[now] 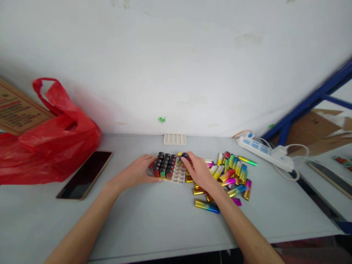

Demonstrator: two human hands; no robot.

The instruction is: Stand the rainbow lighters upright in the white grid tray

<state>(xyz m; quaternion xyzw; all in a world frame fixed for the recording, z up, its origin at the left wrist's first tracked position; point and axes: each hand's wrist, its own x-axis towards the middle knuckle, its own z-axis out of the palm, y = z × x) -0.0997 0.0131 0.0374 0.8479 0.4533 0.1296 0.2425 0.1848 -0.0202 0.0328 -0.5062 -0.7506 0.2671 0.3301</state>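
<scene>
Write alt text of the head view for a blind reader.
At a grey table, the left hand touches upright lighters in a white tray while the right hand holds one lighter at the tray's open slots; a pile of colorful lighters lies at right.

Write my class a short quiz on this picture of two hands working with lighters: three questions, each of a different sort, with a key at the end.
1. True or false: The loose lighters lie on the right hand side of the partly filled tray.

2. Which of these lies nearest the red plastic bag?
A) the power strip
B) the tray by the wall
C) the phone

3. Fill in the missing word: The standing lighters beside the left hand have their ____ tops facing up.

Key: 1. True; 2. C; 3. black
</scene>
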